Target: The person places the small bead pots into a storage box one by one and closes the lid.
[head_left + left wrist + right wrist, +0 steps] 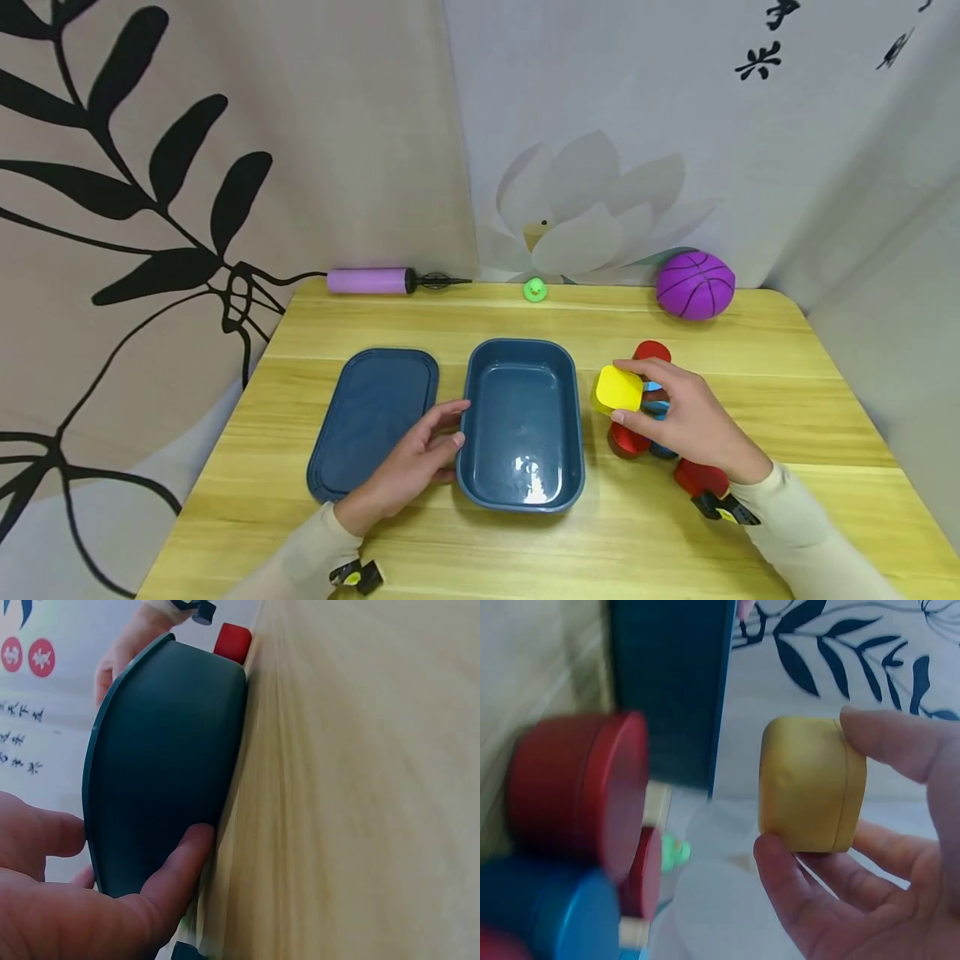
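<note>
A small yellow lidded box (pixel 618 389) is pinched between the thumb and fingers of my right hand (pixel 690 412), held up above a group of round tins. Among those tins are red tins (pixel 628 440) and blue ones, partly hidden under the hand; a red tin (pixel 577 791) and a blue tin (pixel 551 907) show close up in the right wrist view. My left hand (pixel 416 454) touches the left side of a dark blue rectangular container (pixel 522 417), its fingertips at the rim and on the outer wall. Nothing lies inside the container.
Left of the container lies a flat dark blue lid (pixel 375 417). Along the back edge are a purple pump (pixel 367 281), a small green duck-like toy (pixel 535 290) and a purple ball (pixel 695 285). Printed curtains hang behind the wooden table (pixel 487 567).
</note>
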{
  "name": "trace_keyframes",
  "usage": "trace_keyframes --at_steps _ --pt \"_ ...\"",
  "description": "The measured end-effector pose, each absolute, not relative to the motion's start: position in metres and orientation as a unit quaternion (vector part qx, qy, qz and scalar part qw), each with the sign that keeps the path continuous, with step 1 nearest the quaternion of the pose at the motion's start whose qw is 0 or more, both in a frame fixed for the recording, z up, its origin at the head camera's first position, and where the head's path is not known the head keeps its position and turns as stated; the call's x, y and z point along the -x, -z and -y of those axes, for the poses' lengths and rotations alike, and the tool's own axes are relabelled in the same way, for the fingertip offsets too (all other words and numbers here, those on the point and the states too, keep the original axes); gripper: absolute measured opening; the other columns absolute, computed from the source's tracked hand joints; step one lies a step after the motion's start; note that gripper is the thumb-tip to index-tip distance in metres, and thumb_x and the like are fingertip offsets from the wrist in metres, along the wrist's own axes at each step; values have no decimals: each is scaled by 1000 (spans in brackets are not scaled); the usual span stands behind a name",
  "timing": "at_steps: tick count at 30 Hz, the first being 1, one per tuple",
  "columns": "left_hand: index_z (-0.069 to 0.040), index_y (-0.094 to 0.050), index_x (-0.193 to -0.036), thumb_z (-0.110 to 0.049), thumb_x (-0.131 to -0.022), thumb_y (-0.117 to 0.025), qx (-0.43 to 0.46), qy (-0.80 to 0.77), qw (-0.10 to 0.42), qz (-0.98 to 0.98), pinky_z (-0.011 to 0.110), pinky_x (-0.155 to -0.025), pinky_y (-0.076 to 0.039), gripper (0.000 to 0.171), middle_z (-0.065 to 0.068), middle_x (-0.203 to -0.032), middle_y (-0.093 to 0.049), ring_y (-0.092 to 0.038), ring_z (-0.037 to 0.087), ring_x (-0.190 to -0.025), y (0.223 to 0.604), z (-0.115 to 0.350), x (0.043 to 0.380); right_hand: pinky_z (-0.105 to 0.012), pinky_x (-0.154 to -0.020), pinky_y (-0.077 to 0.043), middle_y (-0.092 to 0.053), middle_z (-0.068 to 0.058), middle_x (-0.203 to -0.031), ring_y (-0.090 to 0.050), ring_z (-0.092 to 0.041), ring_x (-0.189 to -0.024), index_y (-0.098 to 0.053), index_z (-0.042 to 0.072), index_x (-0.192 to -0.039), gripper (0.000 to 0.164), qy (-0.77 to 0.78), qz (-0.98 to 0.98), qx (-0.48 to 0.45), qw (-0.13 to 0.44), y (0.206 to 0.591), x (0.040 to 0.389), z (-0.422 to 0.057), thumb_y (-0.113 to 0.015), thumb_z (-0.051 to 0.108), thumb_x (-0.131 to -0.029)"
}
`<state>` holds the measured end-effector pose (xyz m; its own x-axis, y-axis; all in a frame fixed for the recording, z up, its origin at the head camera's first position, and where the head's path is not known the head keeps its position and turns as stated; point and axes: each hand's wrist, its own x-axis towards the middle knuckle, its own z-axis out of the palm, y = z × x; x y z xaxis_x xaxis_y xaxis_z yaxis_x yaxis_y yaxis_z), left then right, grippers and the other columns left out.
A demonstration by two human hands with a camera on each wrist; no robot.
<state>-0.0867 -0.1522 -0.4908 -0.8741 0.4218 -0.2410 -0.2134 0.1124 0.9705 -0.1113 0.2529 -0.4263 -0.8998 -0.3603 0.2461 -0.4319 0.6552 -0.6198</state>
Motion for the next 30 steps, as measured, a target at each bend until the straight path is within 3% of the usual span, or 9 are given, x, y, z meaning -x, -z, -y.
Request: trace_keyframes --at_steps 4,10,20,30 --pt "-22 -36 -164 -27 -111 -57 -75 -662 241 -705 44 -86 -62 57 20 -164 -39 -57 37 -137 490 152 87 -33 -83 -63 -71 2 -125 -70 -13 -99 -64 14 -142 64 -366 900 -235 42 423 111 -233 -91 27 -86" --pt "-23 -34 -164 -27 -111 -57 -80 -668 253 -695 46 -89 -62 58 20 -163 -38 -56 39 -139 490 152 87 -40 -82 -64 -71 0 -131 -69 -12 -100 -64 10 -142 64 -385 883 -268 28 426 110 -205 -90 23 -86" --pt "-22 -33 -164 -27 -112 -56 -88 -662 255 -699 45 -90 -62 58 21 -166 -35 -54 40 -141 487 157 88 -32 -86 -62 -70 2 -134 -67 -12 -109 -65 14 -142 63 -363 887 -286 -17 435 117 -158 -87 33 -86" --pt "-17 -32 -163 -24 -112 -54 -87 -664 263 -695 45 -91 -62 56 18 -165 -37 -59 36 -136 484 154 91 -27 -79 -60 -71 1 -125 -64 -10 -96 -67 10 -140 62 -317 878 -352 -71 442 117 -123 -87 35 -87"
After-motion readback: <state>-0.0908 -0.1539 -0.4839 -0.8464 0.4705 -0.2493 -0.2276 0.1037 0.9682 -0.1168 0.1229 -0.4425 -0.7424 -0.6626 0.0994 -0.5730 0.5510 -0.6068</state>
